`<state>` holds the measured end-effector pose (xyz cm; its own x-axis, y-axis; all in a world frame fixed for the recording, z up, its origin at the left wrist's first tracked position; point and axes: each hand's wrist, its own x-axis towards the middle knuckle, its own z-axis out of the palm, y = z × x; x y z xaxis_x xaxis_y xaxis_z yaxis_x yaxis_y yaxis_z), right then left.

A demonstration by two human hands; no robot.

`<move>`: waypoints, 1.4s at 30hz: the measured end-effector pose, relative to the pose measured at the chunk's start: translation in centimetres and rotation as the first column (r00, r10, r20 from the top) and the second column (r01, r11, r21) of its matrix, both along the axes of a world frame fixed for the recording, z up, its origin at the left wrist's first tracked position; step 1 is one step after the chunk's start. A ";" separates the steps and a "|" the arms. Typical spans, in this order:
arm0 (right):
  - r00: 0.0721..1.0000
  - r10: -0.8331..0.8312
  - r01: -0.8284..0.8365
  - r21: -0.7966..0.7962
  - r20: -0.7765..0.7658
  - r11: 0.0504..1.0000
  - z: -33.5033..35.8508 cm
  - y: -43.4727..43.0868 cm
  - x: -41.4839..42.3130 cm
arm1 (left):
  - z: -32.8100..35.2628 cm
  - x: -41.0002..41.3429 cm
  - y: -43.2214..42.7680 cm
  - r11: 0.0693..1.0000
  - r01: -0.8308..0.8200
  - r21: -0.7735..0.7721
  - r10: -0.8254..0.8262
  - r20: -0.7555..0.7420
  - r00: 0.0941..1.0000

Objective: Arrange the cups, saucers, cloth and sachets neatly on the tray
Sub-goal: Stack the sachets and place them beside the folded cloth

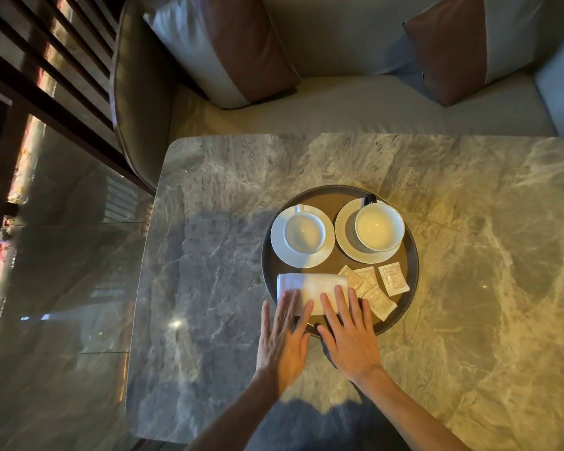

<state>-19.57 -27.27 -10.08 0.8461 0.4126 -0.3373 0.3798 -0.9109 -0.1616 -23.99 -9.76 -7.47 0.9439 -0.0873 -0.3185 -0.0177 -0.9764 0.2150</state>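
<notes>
A round dark tray (412,262) sits on the marble table. At its back stand two white cups on white saucers: the left cup (304,232) on its saucer (279,245), the right cup (378,226) on its saucer (344,229). A folded white cloth (310,283) lies across the tray's front left. Several sachets (392,278) lie to its right. My left hand (284,336) and my right hand (350,330) lie flat with fingers spread, fingertips resting on the cloth's near edge, holding nothing.
The grey marble table (209,255) has bare surface left and right of the tray. A sofa (339,102) with two cushions stands behind the table. Dark wooden slats (46,76) and glossy floor lie to the left.
</notes>
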 end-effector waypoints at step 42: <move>0.874 -0.246 0.361 0.221 -0.420 0.906 3.9 -9.4 13.8 | 1.6 6.8 -19.7 0.851 -0.416 -0.320 0.379 -0.172 0.909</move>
